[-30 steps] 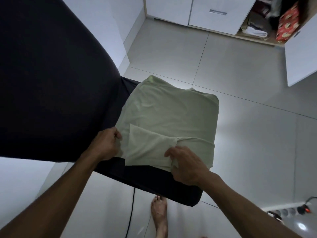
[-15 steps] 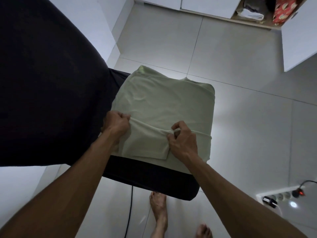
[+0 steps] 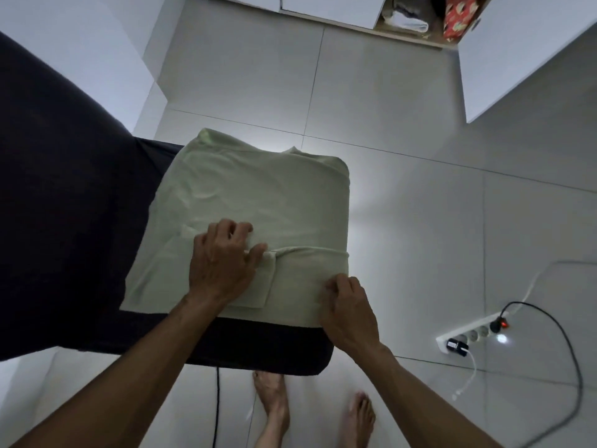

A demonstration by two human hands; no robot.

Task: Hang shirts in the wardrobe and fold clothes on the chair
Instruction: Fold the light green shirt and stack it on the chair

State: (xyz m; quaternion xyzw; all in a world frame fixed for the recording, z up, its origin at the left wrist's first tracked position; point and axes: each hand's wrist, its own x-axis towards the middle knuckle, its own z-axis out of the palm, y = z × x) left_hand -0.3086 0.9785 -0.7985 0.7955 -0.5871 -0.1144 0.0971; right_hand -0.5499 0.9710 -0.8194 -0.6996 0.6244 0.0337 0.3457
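A pale green shirt (image 3: 258,195) lies half folded on the black chair seat (image 3: 258,347), its sleeve folded over the lower part. My left hand (image 3: 223,263) lies flat on the folded sleeve, fingers spread, pressing it down. My right hand (image 3: 349,312) pinches the shirt's near right corner at the seat's edge. The chair's black backrest (image 3: 58,205) fills the left side. The wardrobe (image 3: 416,24) stands at the top with one door (image 3: 517,50) swung open, folded clothes and a red patterned item inside.
A white power strip (image 3: 475,334) with a lit switch and cables lies on the grey tiled floor to the right. A black cable (image 3: 217,405) runs down under the chair. My bare feet (image 3: 274,402) stand just below the seat's front edge.
Both hands held the sleeve fold and carried it across the shirt. Now the left hand presses flat on it, and the right hand has shifted to the shirt's near right corner.
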